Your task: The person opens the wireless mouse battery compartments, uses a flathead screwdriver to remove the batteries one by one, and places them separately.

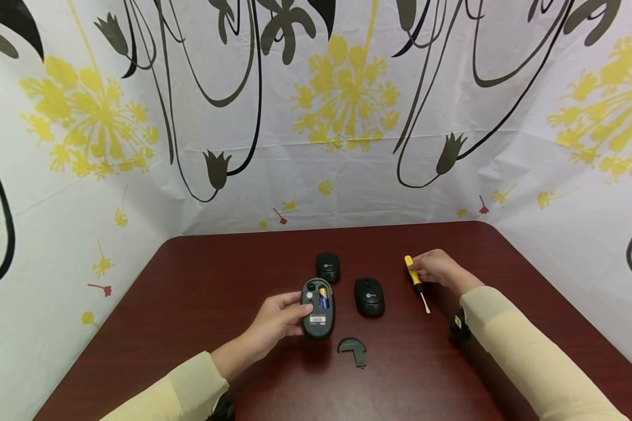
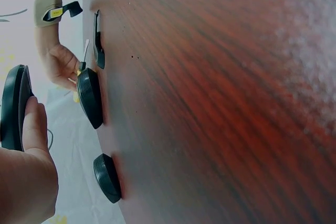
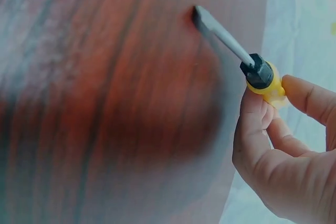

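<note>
At the left, the left hand [image 1: 274, 323] is gripping the upturned mouse [image 1: 318, 329] by its left side, thumb pressing on the underside; the left wrist view is showing the mouse lifted clear of the table [image 1: 232, 269]. Its long axis is running roughly away from the person, and its open compartment is facing up, a battery [image 1: 323, 298] showing inside. Just beyond it, a smaller mouse [image 1: 327, 268] is resting right side up. To the right of the upturned mouse and nearer the person, a hooked dark cover [image 1: 351, 344] is lying on the table, much closer to the left hand than to the other. Farther right, another mouse [image 1: 369, 297] is sitting upright, between the two hands. At the far right, the right hand [image 1: 437, 269] is pinching the yellow handle of a screwdriver [image 1: 414, 275], which is slanting with its blade pointing back toward the person and slightly rightward, not toward the open compartment (whether the tip is touching the table, I cannot tell).
</note>
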A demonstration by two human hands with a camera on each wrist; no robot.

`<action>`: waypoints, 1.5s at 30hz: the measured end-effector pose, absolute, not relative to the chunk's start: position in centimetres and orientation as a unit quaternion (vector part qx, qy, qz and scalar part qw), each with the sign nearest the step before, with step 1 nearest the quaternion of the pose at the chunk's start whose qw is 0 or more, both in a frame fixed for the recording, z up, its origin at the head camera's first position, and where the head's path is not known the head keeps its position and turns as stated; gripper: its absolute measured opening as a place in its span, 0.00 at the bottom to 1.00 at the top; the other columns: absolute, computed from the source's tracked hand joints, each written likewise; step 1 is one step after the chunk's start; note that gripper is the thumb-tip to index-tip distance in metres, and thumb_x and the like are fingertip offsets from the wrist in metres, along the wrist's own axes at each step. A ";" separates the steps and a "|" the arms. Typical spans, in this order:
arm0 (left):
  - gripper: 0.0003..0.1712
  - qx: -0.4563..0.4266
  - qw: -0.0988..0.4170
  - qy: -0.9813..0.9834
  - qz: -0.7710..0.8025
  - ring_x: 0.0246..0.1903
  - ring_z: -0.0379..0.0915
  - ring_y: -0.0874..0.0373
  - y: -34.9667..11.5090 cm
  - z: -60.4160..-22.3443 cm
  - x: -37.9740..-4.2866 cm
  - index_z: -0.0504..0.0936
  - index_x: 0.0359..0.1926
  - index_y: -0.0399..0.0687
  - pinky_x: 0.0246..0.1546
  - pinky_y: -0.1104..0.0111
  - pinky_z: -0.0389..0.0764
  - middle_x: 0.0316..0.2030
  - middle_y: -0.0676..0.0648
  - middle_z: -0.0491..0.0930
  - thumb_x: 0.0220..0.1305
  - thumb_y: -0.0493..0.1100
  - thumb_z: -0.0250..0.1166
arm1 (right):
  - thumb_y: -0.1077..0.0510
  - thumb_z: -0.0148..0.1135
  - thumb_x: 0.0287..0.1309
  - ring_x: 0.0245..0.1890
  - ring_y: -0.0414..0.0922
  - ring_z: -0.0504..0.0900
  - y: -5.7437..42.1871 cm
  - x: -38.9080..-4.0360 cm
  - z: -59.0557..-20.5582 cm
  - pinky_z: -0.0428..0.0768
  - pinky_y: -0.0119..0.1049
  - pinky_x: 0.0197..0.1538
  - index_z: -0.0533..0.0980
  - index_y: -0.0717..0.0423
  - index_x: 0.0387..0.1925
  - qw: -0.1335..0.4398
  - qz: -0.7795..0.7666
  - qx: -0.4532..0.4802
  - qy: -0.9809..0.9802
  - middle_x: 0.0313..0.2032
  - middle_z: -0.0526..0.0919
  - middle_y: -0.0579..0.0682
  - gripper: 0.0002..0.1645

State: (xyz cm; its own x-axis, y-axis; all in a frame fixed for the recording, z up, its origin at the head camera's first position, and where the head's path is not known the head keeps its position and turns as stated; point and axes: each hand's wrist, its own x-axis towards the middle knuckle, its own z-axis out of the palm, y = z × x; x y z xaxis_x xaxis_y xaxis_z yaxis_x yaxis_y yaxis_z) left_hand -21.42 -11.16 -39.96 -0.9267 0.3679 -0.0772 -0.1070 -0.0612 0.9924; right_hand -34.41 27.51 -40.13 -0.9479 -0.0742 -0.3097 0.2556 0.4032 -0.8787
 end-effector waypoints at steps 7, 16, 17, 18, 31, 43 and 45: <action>0.33 0.098 0.169 0.664 0.722 0.44 0.81 0.51 -11.1 -40.0 -21.5 0.65 0.67 0.30 0.42 0.59 0.83 0.53 0.35 0.78 0.67 0.43 0.63 | 0.60 0.57 0.68 0.36 0.37 0.79 27.4 -34.0 -39.1 0.81 0.34 0.44 0.59 0.75 0.66 0.164 -0.577 0.055 0.798 0.47 0.76 0.54 0.33; 0.33 0.096 0.169 0.662 0.724 0.43 0.82 0.52 -11.1 -40.1 -21.6 0.66 0.66 0.29 0.41 0.61 0.83 0.52 0.35 0.79 0.67 0.43 0.64 | 0.62 0.56 0.68 0.38 0.39 0.82 26.6 -33.0 -38.4 0.81 0.38 0.48 0.53 0.76 0.68 0.169 -0.647 0.046 0.742 0.45 0.77 0.53 0.36; 0.33 0.096 0.169 0.662 0.724 0.43 0.82 0.52 -11.1 -40.2 -21.6 0.66 0.66 0.29 0.41 0.61 0.83 0.52 0.35 0.79 0.67 0.43 0.64 | 0.63 0.56 0.68 0.39 0.40 0.82 26.4 -32.8 -38.3 0.81 0.39 0.49 0.53 0.76 0.68 0.169 -0.653 0.044 0.737 0.46 0.77 0.54 0.36; 0.33 0.096 0.169 0.661 0.725 0.43 0.82 0.52 -11.1 -40.2 -21.6 0.66 0.66 0.29 0.40 0.61 0.83 0.52 0.35 0.79 0.67 0.43 0.64 | 0.63 0.56 0.68 0.40 0.41 0.82 26.2 -32.7 -38.2 0.81 0.40 0.49 0.53 0.76 0.68 0.170 -0.660 0.040 0.731 0.47 0.77 0.56 0.36; 0.33 0.094 0.171 0.656 0.729 0.43 0.81 0.52 -11.0 -40.2 -21.6 0.65 0.66 0.28 0.41 0.61 0.83 0.52 0.34 0.78 0.66 0.43 0.64 | 0.63 0.57 0.68 0.37 0.43 0.85 23.8 -30.4 -36.0 0.82 0.41 0.48 0.60 0.72 0.63 0.139 -0.710 0.021 0.690 0.36 0.82 0.48 0.29; 0.33 0.093 0.169 0.655 0.731 0.42 0.82 0.52 -11.1 -40.4 -21.6 0.65 0.66 0.28 0.39 0.62 0.83 0.52 0.35 0.79 0.66 0.42 0.64 | 0.59 0.60 0.67 0.45 0.45 0.84 21.6 -28.5 -34.9 0.77 0.45 0.55 0.58 0.68 0.68 0.075 -0.735 -0.007 0.674 0.42 0.83 0.47 0.35; 0.33 0.093 0.169 0.654 0.731 0.42 0.82 0.52 -11.1 -40.4 -21.6 0.66 0.66 0.28 0.39 0.62 0.83 0.52 0.35 0.79 0.66 0.42 0.64 | 0.59 0.60 0.66 0.46 0.45 0.84 21.2 -28.1 -34.6 0.78 0.43 0.54 0.58 0.67 0.69 0.069 -0.743 -0.015 0.666 0.42 0.83 0.47 0.36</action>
State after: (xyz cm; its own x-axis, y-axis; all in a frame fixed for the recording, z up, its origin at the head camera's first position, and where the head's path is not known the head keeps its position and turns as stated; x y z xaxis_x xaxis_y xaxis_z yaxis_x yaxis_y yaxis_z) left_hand -21.64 -11.09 -40.44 -0.9254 0.3692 -0.0859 -0.1262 -0.0863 0.9883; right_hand -28.10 21.15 -34.63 -0.9901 -0.1221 -0.0690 0.0818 -0.1032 -0.9913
